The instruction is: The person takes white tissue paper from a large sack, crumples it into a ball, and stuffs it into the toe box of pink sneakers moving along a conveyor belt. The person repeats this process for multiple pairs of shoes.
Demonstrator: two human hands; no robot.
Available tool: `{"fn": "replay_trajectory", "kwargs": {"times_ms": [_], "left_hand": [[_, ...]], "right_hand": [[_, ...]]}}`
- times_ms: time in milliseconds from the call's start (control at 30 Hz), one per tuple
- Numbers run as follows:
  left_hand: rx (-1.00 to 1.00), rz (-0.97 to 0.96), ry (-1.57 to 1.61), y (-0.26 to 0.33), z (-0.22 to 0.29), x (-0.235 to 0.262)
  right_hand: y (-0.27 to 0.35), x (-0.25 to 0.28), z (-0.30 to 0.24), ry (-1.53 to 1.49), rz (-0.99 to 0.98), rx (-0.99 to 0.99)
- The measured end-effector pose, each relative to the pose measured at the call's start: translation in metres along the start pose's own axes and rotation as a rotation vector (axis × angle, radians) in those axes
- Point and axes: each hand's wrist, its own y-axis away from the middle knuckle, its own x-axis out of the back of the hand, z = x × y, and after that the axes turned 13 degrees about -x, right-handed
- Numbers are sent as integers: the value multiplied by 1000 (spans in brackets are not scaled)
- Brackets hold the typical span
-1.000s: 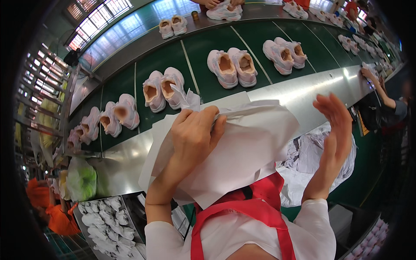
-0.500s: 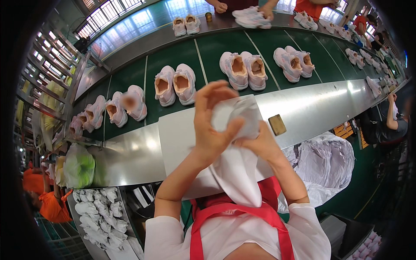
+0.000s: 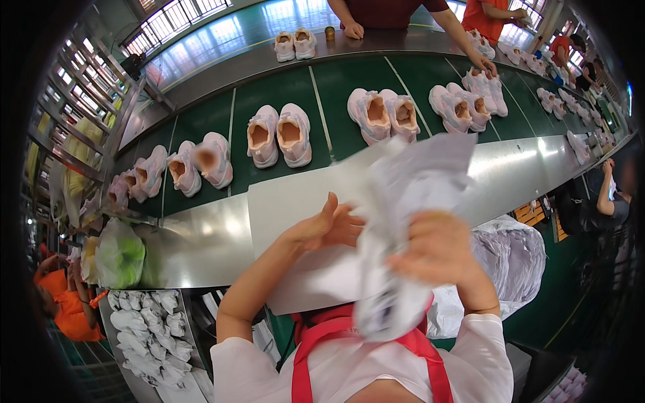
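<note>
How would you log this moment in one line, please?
left hand: open; right hand: holding white paper; pink sneakers: on green belt

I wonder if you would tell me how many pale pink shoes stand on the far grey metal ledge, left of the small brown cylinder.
2: one pale pink shoe farthest left, a second shoe close beside it, nearer the small brown cylinder; none seems hidden.

- One fisheye camera, the left of a pair on the person's head, looks steeply down and forward.
- At 6 o'clock, very near, it takes in the wearer's white shirt (image 3: 356, 368).
- The left hand (image 3: 330, 227) and right hand (image 3: 435, 247) show close, around the centre.
- Beyond the worktop (image 3: 191, 242), the green conveyor (image 3: 344, 74) spans roughly 9 to 2 o'clock.
- Windows (image 3: 171, 23) stand far off at 11 o'clock.
</note>
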Motion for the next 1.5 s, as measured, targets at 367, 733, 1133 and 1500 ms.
{"fn": "replay_trajectory", "kwargs": {"times_ms": [367,733,1133,1500], "left_hand": [[-113,-139,-463,-28,43,-61],[-421,165,-251,-19,36,-45],[-598,396,-846,-29,58,-41],[-641,405,-322,-71,82,-11]], "right_hand": [[13,-62,-3,-311,-460,-151],[21,-73,0,-341,161,-1019],[1,-98,14,-124,-132,-1108],[-18,-117,50,-574,-154,-1139]]}}
